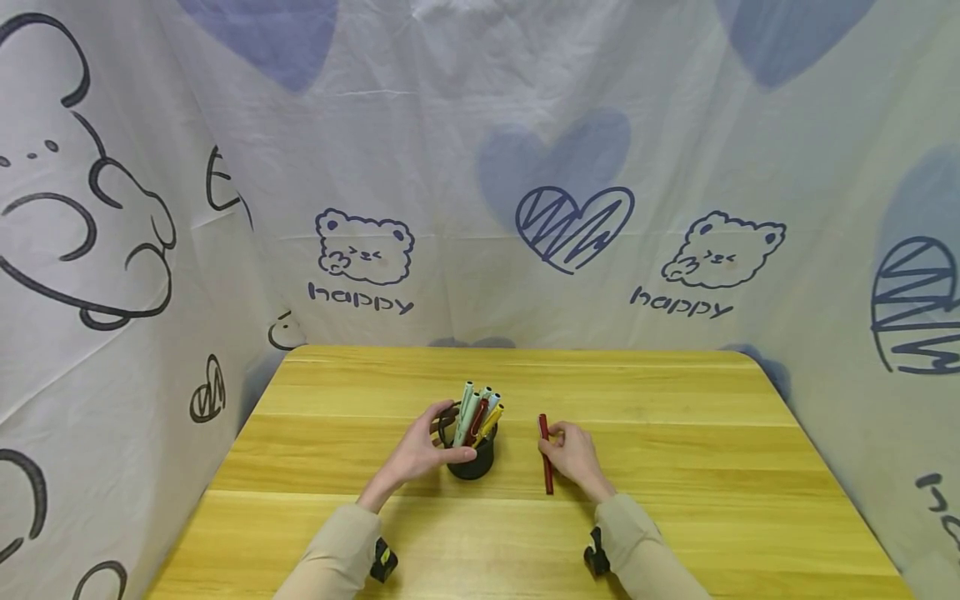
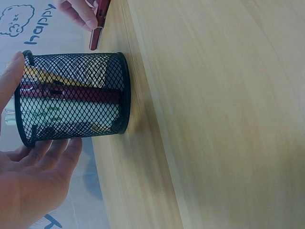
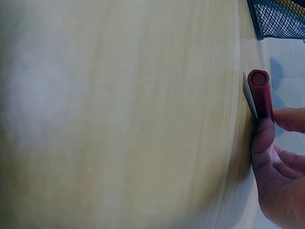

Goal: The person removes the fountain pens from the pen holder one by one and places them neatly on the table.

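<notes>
Head view: right hand (image 1: 573, 454) pinches red pen (image 1: 548, 477), long axis pointing away, capped end unclear.

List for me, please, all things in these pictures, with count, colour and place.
Table: 1, yellowish wood, lower part of head view
Cloth: number unclear, white with blue and black drawings, behind and beside table
Holder: 1, black mesh, on table
Pens: at least six, pale, dark red and yellow, inside holder
Red pen: 1, red, right of holder
Wrist pieces: 2, black, at the wrists
Sleeves: 2, beige, on both arms
Left hand: 1, bare, gripping holder
Right hand: 1, bare, pinching red pen
</notes>
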### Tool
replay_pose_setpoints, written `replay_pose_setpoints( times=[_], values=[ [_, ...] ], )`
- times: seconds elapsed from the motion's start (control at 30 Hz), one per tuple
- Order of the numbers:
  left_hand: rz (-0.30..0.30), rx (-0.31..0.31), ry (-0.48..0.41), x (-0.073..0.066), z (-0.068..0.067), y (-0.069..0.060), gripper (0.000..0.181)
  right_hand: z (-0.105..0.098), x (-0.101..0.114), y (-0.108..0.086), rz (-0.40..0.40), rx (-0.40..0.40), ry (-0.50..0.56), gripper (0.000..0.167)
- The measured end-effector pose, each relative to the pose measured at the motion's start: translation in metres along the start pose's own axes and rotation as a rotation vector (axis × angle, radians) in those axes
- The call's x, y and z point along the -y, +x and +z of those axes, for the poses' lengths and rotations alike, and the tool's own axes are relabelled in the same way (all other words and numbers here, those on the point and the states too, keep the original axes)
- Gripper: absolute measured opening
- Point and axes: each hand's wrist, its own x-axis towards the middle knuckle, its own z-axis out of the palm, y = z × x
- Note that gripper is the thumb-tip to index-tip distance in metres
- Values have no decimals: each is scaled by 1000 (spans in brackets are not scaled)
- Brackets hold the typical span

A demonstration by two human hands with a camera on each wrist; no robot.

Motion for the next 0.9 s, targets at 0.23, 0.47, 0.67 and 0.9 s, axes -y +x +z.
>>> replay_pose_setpoints(
  times=[0.23,0.47,0.67,0.9],
  values=[
    [0,1,0,-1,0,0,96,0,-1,-1,-2,-7,42,32],
    [-4,3,-2,-1,0,0,96,0,-4,-1,31,-6,129,31],
    [-5,4,-3,-1,0,-1,96,-3,-7,-6,-44,-15,230,32],
    [-3,6,-10,-1,0,0,96,-1,-9,-11,-40,-62,296,28]
  ],
)
